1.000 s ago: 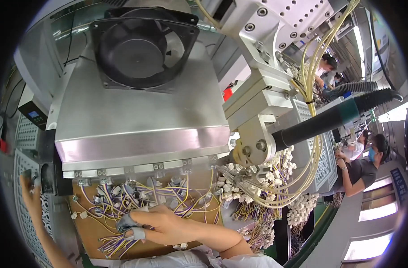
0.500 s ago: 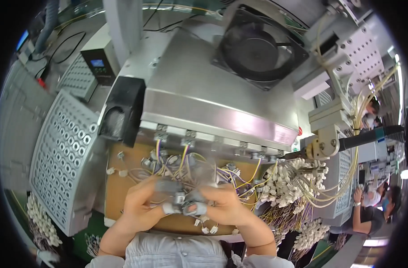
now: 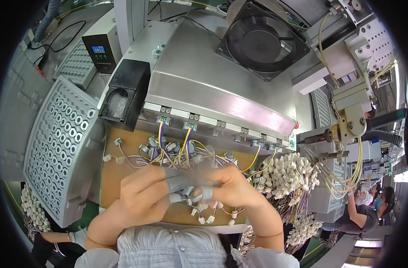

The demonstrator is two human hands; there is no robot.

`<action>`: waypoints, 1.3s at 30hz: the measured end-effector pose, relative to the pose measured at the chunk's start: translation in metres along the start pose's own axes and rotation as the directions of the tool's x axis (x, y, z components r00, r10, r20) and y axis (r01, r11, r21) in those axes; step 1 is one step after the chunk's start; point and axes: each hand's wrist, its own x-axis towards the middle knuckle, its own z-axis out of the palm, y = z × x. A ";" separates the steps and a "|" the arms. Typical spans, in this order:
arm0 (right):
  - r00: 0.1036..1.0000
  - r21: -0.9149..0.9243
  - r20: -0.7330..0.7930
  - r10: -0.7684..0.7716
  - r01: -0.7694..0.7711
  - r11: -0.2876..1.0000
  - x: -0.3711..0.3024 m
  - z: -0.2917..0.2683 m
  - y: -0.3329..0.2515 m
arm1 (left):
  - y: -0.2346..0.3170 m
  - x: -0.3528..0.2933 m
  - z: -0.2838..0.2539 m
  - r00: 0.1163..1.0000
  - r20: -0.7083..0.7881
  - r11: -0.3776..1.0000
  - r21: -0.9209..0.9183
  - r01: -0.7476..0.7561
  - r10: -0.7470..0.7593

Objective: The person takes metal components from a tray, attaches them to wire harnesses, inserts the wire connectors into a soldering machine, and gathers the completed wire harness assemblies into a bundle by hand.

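Observation:
My left hand (image 3: 143, 192) is closed in a pinch in front of my chest, with grey covers on its fingertips. Between both hands sits a small silver part (image 3: 187, 194), mostly hidden by the fingers. My right hand (image 3: 234, 186) meets it from the other side; its covered thumb presses at the part while its forefinger is smeared by motion. Behind the hands, on the brown work board (image 3: 117, 178), lies a pile of round silver parts (image 3: 171, 147) with yellow and purple wires. White connectors (image 3: 210, 219) lie near the front edge.
A metal fixture (image 3: 221, 107) with a black fan (image 3: 262, 42) stands behind, wired parts clipped along its front. A black box (image 3: 128, 94) and grey tray (image 3: 61, 147) are left. Right are bundled connectors (image 3: 288, 174) and a soldering arm (image 3: 349, 125). Another person's arm (image 3: 56, 236) shows lower left.
The soldering arm has moved right and away from the fixture's front. My hands stay together over the board, the left one turned more. At lower left, another person's arm has come into view.

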 end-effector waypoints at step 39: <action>0.835 0.620 -0.545 0.080 0.337 0.709 0.008 0.025 0.044 | 0.001 -0.047 -0.051 0.795 0.272 0.838 0.105 0.536 -0.542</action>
